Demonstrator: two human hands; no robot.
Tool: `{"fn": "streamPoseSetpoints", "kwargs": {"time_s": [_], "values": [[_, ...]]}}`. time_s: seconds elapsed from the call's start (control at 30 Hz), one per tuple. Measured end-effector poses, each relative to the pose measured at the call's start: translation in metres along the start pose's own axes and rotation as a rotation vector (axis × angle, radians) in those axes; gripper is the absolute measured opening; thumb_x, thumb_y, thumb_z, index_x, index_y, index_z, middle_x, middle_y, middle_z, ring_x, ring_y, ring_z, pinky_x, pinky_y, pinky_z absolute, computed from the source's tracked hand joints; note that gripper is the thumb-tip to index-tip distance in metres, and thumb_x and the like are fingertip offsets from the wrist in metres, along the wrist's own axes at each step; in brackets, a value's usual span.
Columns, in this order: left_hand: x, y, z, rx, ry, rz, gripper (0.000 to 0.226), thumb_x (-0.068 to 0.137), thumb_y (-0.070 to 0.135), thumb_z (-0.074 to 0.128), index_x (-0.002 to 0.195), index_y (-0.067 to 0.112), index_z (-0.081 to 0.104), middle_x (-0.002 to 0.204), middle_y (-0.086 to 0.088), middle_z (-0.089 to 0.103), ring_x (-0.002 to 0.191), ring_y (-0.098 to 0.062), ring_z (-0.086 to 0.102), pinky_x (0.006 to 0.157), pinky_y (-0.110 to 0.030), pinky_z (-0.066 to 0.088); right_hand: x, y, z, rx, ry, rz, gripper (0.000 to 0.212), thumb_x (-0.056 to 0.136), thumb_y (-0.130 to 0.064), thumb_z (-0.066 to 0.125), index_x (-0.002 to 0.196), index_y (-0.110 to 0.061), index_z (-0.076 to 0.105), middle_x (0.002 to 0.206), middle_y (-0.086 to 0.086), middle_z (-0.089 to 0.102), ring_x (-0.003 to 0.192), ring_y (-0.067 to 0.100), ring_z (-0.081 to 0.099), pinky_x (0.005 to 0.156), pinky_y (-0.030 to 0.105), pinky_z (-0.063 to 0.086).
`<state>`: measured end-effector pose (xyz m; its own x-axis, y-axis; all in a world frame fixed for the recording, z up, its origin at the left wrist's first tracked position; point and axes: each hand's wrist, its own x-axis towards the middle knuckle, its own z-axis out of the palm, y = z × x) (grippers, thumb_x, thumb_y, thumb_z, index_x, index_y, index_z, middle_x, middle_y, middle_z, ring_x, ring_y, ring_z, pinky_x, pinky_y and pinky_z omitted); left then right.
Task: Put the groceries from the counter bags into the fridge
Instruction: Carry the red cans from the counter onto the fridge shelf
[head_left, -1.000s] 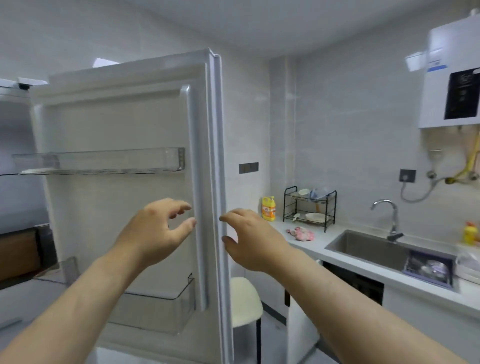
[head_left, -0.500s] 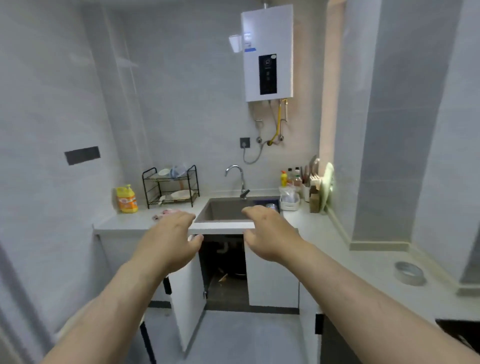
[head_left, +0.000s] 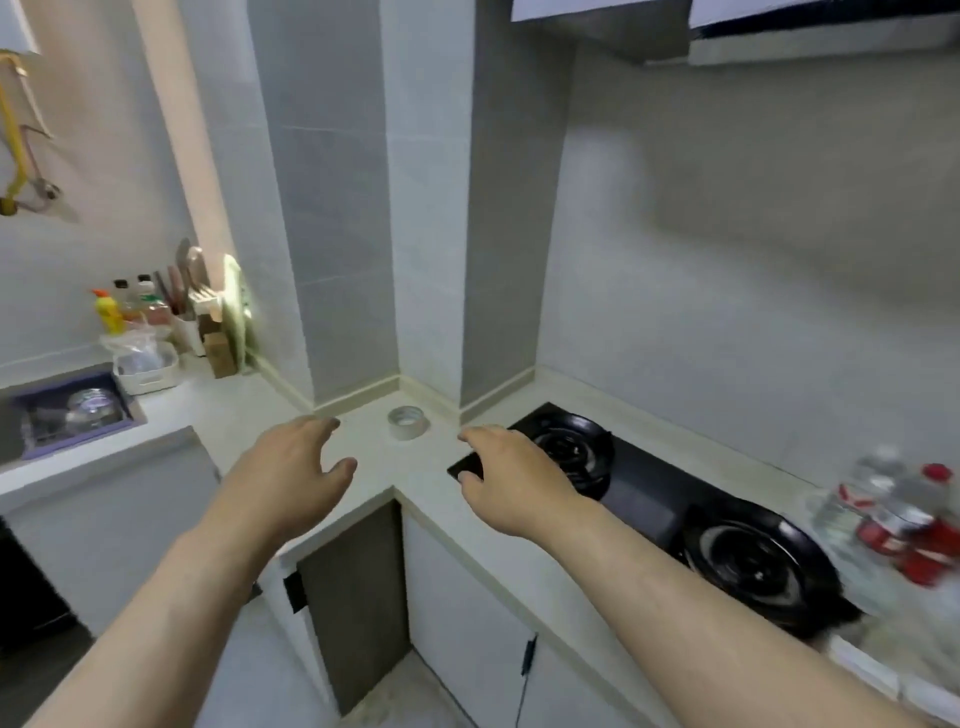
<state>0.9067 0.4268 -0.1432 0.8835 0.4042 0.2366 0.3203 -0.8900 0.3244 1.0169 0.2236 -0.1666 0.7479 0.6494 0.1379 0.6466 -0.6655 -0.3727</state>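
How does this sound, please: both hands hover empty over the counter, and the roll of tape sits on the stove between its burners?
Not quite: the head view shows the roll of tape on the bare counter in the corner, left of the stove, not between its burners. The left hand and right hand do hover empty.

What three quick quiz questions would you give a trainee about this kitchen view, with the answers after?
1. True or false: the left hand holds a cup.
2. What sits on the counter, in the corner beyond both hands? A) a roll of tape B) a plate C) a kettle
3. Fill in: the black hob lies nearer the ___ hand.
Key: 1 false, its fingers are loosely spread and hold nothing; 2 A; 3 right hand.
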Motion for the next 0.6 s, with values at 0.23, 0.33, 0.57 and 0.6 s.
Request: {"fn": "streamPoseSetpoints", "kwargs": {"time_s": [0.23, 0.33, 0.57, 0.6], "values": [[0.019, 0.179, 0.079, -0.156, -0.153, 0.388, 0.048, 0.091, 0.033, 0.056, 0.135, 0.016, 0.050, 0.135, -0.001, 0.055, 0.123, -0.022, 0.049, 0.094, -0.033, 0.041, -0.113, 0.146, -0.062, -0.018, 0.163, 0.398, 0.052, 0.097, -0.029, 0.050, 0.147, -0.019, 0.039, 0.147, 0.001, 0.045, 0.135, 0.023, 0.041, 0.108, 0.036, 0.039], [0.013, 0.249, 0.109, -0.198, -0.213, 0.523, 0.049, 0.089, 0.034, 0.058, 0.135, 0.017, 0.052, 0.134, 0.000, 0.056, 0.120, -0.021, 0.052, 0.092, -0.032, 0.044, -0.165, 0.196, -0.091, -0.039, 0.242, 0.536, 0.048, 0.096, -0.027, 0.051, 0.142, -0.018, 0.045, 0.143, 0.002, 0.049, 0.131, 0.024, 0.044, 0.105, 0.035, 0.040], [-0.017, 0.387, 0.169, -0.248, -0.311, 0.738, 0.050, 0.093, 0.035, 0.055, 0.140, 0.018, 0.045, 0.141, 0.003, 0.049, 0.131, -0.017, 0.042, 0.102, -0.029, 0.037, -0.262, 0.299, -0.135, 0.012, 0.370, 0.712, 0.048, 0.095, -0.026, 0.054, 0.142, -0.018, 0.046, 0.143, 0.001, 0.050, 0.130, 0.020, 0.047, 0.104, 0.029, 0.038], [-0.017, 0.401, 0.177, -0.240, -0.313, 0.750, 0.053, 0.093, 0.036, 0.054, 0.142, 0.019, 0.043, 0.145, 0.004, 0.046, 0.134, -0.016, 0.039, 0.105, -0.029, 0.035, -0.272, 0.313, -0.140, 0.012, 0.375, 0.725, 0.049, 0.095, -0.024, 0.054, 0.142, -0.019, 0.046, 0.143, 0.001, 0.051, 0.130, 0.020, 0.047, 0.103, 0.030, 0.039]]}}
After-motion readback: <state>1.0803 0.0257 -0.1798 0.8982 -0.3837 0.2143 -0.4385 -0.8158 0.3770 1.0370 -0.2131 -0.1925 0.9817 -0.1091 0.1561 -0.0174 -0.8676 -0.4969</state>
